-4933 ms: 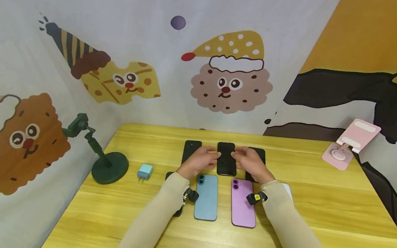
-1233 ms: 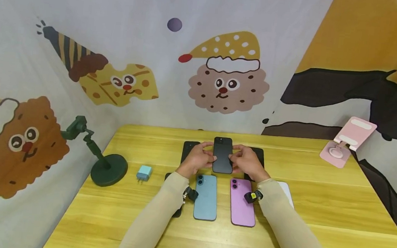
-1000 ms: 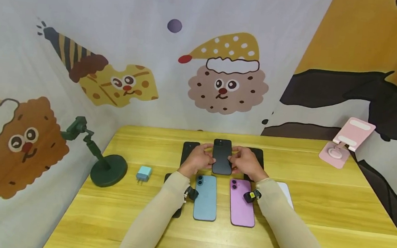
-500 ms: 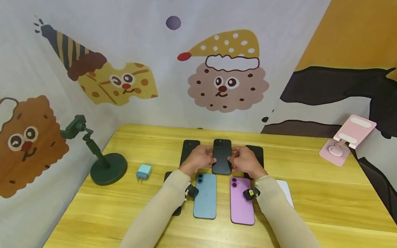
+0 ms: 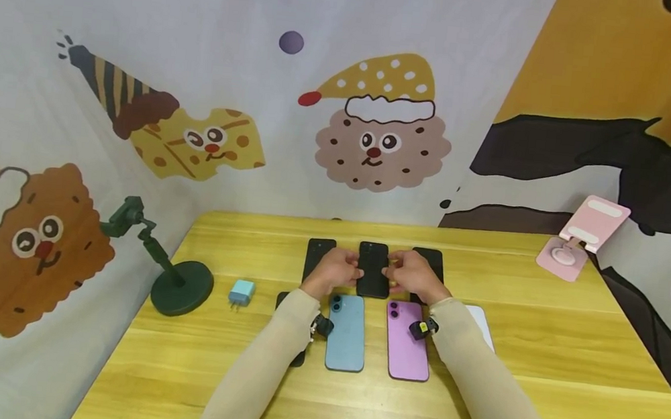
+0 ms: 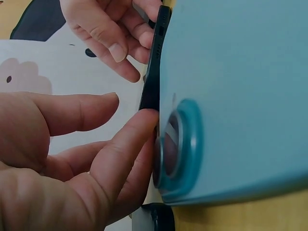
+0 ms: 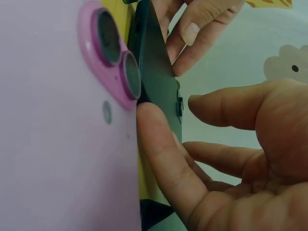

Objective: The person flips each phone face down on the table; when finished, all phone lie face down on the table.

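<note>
A black phone (image 5: 373, 270) lies back up on the table, in the middle of the far row. My left hand (image 5: 337, 270) is at its left side; in the left wrist view a fingertip touches the phone's edge while the thumb stands off. At the opposite side, my right hand (image 5: 417, 276) has a finger against the edge, and the right wrist view shows its thumb apart from the phone. Nearer me lie a light blue phone (image 5: 346, 339) and a purple phone (image 5: 407, 351), both camera side up.
Two other black phones, one at left (image 5: 314, 258) and one at right (image 5: 435, 263), flank the hands. My forearms partly cover another dark device (image 5: 299, 359) and a white one (image 5: 481, 321). A charger (image 5: 241, 293), green stand (image 5: 182, 287) and pink stand (image 5: 581, 236) stand farther out.
The middle black phone was screen up at first, then back up in both hands. It has since come down onto the table, and both thumbs are off it.
</note>
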The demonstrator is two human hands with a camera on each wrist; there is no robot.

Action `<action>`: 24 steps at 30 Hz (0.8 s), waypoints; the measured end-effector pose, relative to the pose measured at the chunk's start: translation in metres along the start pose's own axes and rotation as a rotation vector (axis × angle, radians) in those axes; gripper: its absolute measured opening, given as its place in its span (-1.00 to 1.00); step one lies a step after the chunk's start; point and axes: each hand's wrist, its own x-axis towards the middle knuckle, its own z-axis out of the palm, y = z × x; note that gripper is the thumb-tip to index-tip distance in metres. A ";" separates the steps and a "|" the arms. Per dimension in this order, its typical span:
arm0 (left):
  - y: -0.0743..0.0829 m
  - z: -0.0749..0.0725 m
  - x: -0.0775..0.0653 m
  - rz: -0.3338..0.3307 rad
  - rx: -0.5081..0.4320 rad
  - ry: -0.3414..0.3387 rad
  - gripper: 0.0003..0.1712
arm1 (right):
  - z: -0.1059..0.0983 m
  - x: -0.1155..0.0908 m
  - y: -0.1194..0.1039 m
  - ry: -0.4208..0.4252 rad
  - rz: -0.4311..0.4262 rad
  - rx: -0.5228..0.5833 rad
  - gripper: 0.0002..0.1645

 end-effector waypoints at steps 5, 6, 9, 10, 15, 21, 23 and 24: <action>-0.002 -0.002 -0.001 0.015 -0.009 -0.011 -0.30 | 0.000 -0.002 0.000 -0.008 -0.003 0.008 -0.27; -0.002 -0.002 -0.001 0.015 -0.012 -0.014 -0.30 | -0.001 -0.002 0.000 -0.009 -0.003 0.009 -0.27; -0.002 -0.004 -0.002 0.008 -0.025 -0.015 -0.31 | -0.001 -0.002 -0.001 -0.013 -0.001 0.007 -0.27; -0.001 -0.004 -0.002 0.007 -0.030 -0.016 -0.31 | -0.001 -0.002 -0.001 -0.013 -0.001 0.003 -0.27; 0.001 -0.004 -0.002 0.017 -0.014 0.000 -0.37 | -0.004 -0.003 -0.001 0.007 -0.004 -0.031 -0.29; 0.006 -0.002 -0.004 0.050 0.051 0.031 -0.42 | -0.009 -0.008 -0.001 0.042 -0.044 -0.052 -0.34; 0.007 0.001 -0.005 0.076 0.069 0.037 -0.43 | -0.011 -0.011 -0.001 0.052 -0.074 -0.056 -0.39; 0.008 0.003 -0.005 0.092 0.066 0.035 -0.43 | -0.012 -0.013 -0.001 0.063 -0.091 -0.058 -0.41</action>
